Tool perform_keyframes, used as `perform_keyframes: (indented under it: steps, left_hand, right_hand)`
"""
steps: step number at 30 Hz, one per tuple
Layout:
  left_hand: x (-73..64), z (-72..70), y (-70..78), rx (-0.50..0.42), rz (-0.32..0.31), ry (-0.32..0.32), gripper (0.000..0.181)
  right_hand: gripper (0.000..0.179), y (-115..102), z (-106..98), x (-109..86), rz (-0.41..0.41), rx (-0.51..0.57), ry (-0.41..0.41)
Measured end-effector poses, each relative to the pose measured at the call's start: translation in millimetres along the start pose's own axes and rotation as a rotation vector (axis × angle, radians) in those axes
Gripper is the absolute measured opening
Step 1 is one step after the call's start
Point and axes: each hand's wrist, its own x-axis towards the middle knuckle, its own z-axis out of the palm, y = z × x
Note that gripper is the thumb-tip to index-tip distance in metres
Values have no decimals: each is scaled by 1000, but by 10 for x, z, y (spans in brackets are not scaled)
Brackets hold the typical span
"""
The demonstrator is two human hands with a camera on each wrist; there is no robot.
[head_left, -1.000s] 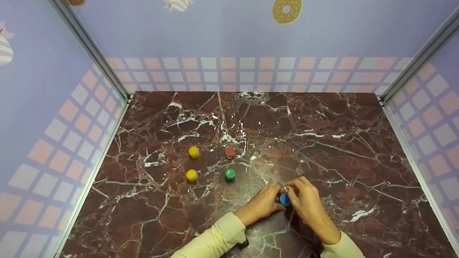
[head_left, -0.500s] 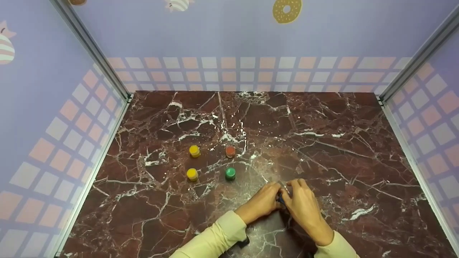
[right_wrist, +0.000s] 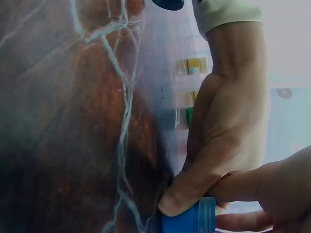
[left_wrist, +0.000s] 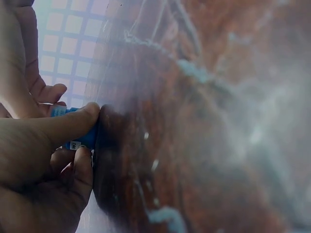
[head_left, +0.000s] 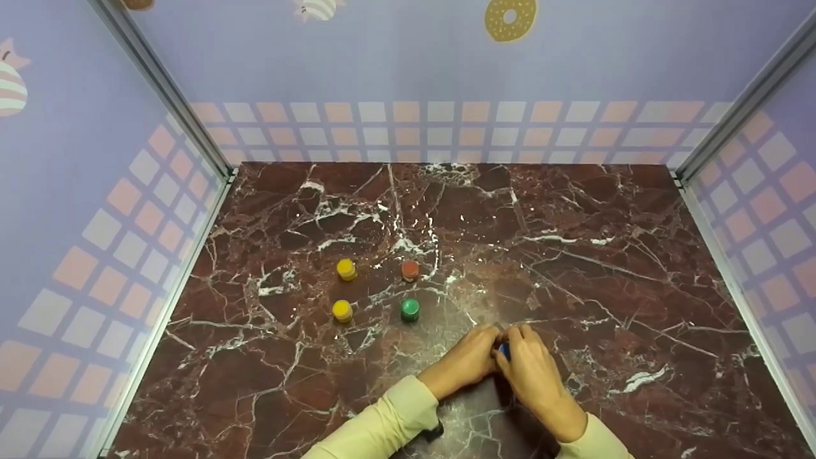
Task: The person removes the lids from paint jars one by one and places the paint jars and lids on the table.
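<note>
A small blue paint jar (head_left: pixel 505 349) stands between my two hands, mostly covered by fingers in the head view. My left hand (head_left: pixel 470 358) grips its lower body; in the left wrist view the thumb lies along one side of the blue jar (left_wrist: pixel 87 138) and a fingertip presses the other. From the right, my right hand (head_left: pixel 530 373) pinches the lid end between thumb and fingers. The right wrist view has the jar's base at the tabletop and a ribbed rim (right_wrist: pixel 208 216) under the right hand's fingers.
Two yellow-lidded jars, the farther jar (head_left: pixel 346 269) and the nearer jar (head_left: pixel 342 311), stand left of centre. Beside them are an orange-lidded jar (head_left: pixel 410 271) and a green-lidded jar (head_left: pixel 410 310). Patterned panels (head_left: pixel 440 127) enclose the marbled tabletop (head_left: pixel 287 395).
My right hand has turned and shifted slightly left over the blue jar, covering most of its top, which showed a second ago. The left hand stays in place, and the other jars have not moved.
</note>
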Motion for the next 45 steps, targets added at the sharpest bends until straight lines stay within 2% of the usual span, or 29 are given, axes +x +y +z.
perform_keyframes:
  steps: [7,11,15,19,27,33,42,45]
  left_hand:
    - [-23,-13,-4,7,47,7,27]
    - [-26,-12,-1,12,50,12,29]
    - [-35,-9,11,36,65,23,30]
    - [-44,-18,16,59,73,32,33]
    - [-38,-13,1,70,52,16,36]
    - [-35,4,-1,54,30,12,35]
    - [-35,14,-4,21,46,19,35]
    - [-32,7,-7,24,41,22,34]
  right_hand:
    - [26,63,-21,-6,-91,11,-46]
    - [24,132,-36,9,-183,11,-83]
    - [27,243,-55,29,-294,84,-95]
    - [29,323,-79,50,-371,157,-125]
    - [34,370,-124,107,-414,167,-186]
    - [34,390,-134,118,-478,178,-208]
    - [37,414,-141,103,-614,173,-166]
    - [38,428,-136,110,-633,184,-164]
